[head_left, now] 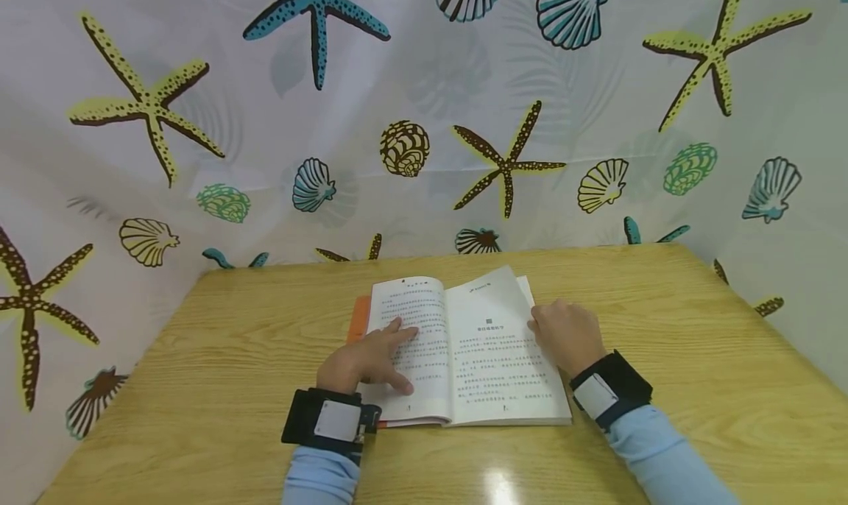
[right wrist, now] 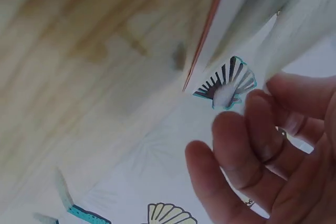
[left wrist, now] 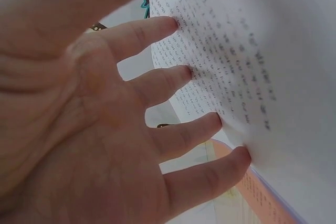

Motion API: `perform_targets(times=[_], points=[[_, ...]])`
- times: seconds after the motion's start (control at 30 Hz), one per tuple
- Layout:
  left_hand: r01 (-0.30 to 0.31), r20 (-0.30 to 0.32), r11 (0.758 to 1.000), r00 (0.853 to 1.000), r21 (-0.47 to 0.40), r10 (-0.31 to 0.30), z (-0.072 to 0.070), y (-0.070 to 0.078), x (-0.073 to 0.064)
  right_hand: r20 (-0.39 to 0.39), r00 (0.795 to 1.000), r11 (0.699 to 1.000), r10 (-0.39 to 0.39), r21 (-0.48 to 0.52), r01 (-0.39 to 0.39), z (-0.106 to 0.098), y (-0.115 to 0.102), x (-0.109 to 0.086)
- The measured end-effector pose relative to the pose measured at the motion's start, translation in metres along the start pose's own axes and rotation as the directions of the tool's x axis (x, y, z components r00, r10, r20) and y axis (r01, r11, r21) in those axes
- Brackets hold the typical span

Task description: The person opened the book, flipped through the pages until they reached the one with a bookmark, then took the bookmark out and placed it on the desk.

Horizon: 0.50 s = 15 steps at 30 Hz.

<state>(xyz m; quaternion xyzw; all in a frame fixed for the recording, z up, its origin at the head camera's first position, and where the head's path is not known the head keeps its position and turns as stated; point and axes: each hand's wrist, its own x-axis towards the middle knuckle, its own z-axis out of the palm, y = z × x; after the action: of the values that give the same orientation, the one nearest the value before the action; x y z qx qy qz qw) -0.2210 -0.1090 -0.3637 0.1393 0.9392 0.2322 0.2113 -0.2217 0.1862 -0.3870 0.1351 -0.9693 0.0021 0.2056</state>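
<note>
An open book with printed pages lies on the wooden table, its orange cover showing along the left edge. My left hand rests on the left page with fingers spread, and the left wrist view has the fingertips touching the print. At the right edge of the book, my right hand pinches the right-hand page between thumb and forefinger. That page is partly raised, and a sheet beneath it peeks out near the top corner. The other right fingers curl loosely beside the book's edge.
The wooden table extends on both sides of the book. Behind it and along the sides hangs a white cloth printed with starfish and shells. Each wrist wears a black strap over a light blue sleeve.
</note>
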Motion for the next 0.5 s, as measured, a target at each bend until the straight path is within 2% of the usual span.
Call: perform_targets(times=[0.1, 0.23, 0.3, 0.37, 0.4, 0.43, 0.5], points=[[0.000, -0.004, 1.000, 1.000, -0.002, 0.000, 0.000, 0.001, 0.000, -0.012, 1.000, 0.998, -0.022, -0.063, 0.021, 0.002, 0.000, -0.001], [0.002, -0.005, 1.000, 1.000, 0.000, -0.002, 0.000, 0.002, -0.001, 0.002, 1.000, 0.999, -0.020, -0.034, 0.021, 0.002, 0.000, -0.001], [0.001, -0.005, 1.000, 1.000, 0.001, -0.001, 0.000, 0.002, -0.002, 0.022, 1.000, 0.999, -0.017, 0.049, 0.016, 0.000, 0.001, -0.001], [0.001, -0.006, 1.000, 1.000, 0.004, -0.001, 0.000, 0.002, -0.002, 0.061, 0.998, 0.974, -0.014, 0.226, 0.000, -0.004, 0.003, 0.001], [0.001, -0.007, 1.000, 1.000, 0.003, -0.001, 0.000, 0.002, -0.002, 0.089, 0.996, 0.940, -0.017, 0.342, -0.015, -0.005, 0.004, 0.002], [0.000, -0.008, 1.000, 1.000, 0.004, 0.000, 0.000, 0.002, -0.002, 0.116, 0.993, 0.884, -0.024, 0.467, -0.033, -0.008, 0.005, 0.004], [0.001, -0.007, 1.000, 1.000, 0.007, -0.001, 0.000, 0.002, -0.002, 0.194, 0.978, 0.710, -0.073, 0.699, -0.086, -0.012, 0.007, 0.007]])
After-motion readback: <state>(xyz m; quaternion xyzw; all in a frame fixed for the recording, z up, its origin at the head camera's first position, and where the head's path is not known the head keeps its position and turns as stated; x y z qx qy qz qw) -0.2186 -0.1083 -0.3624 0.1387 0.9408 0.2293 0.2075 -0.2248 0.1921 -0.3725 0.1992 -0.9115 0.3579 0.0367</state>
